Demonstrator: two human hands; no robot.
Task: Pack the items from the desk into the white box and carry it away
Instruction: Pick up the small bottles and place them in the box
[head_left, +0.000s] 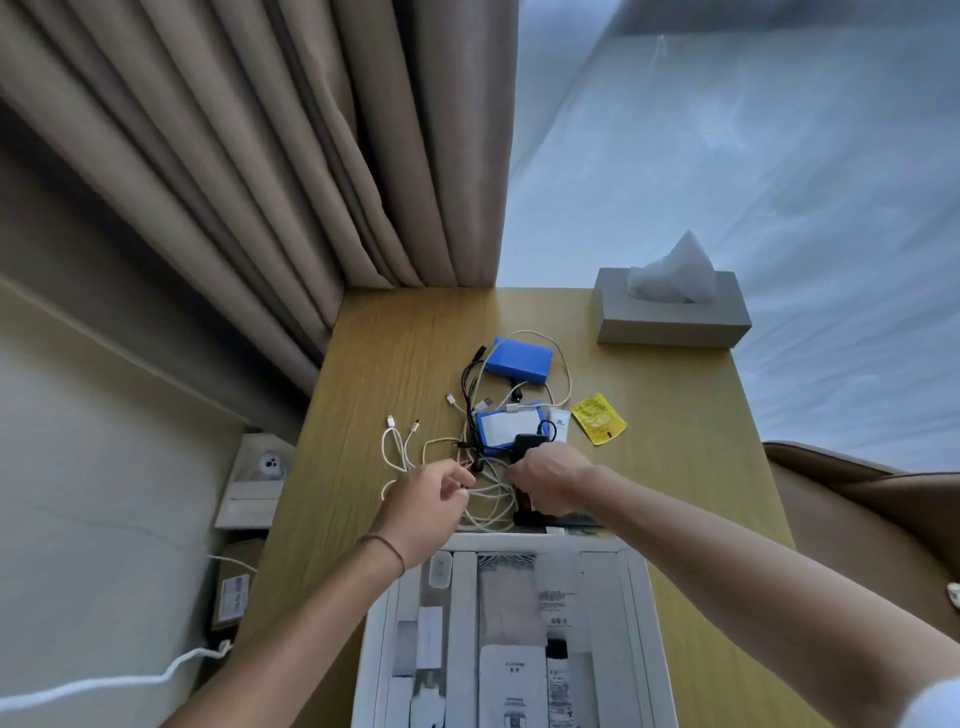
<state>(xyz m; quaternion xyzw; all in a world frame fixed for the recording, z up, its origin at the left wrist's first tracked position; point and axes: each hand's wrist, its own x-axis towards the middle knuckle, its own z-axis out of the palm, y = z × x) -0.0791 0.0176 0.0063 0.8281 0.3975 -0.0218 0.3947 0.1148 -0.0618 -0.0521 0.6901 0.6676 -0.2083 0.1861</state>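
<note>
Wooden tabletop (395, 364) noted as the bearing surface, curtain (260, 156) behind at the far left, pale bedding to the right. White box (644, 623) recorded at the near edge, open on top, already lined with pale packets and small cartons, directly below both forearms. Grey tissue box (670, 317) at the far right corner, well apart from the work. Two blue packs further out along the centre line: far blue pack (522, 359) lying flat, near blue pack (506, 427) with a white label, just beyond the hands. Yellow sachet (598, 419) to the right of the near pack, untouched.

Tangle of white and black cables (493, 499) spread between the box's far rim and the near blue pack, loops trailing left toward two loose plug ends. Long run of the tangle roughly left to right across the tabletop.

Left hand (428, 501) over the left side of the tangle, fingers curled, thumb and forefinger pinched on a cable strand. Right hand (550, 486) over the right side, closed around a dark object beside a black adapter (530, 444); exact contents of the grip not discernible.

Judged: both hands equally near the tangle, box immediately behind them toward the body. Gathering required before the short pull back; snagging on the near pack likely.
</note>
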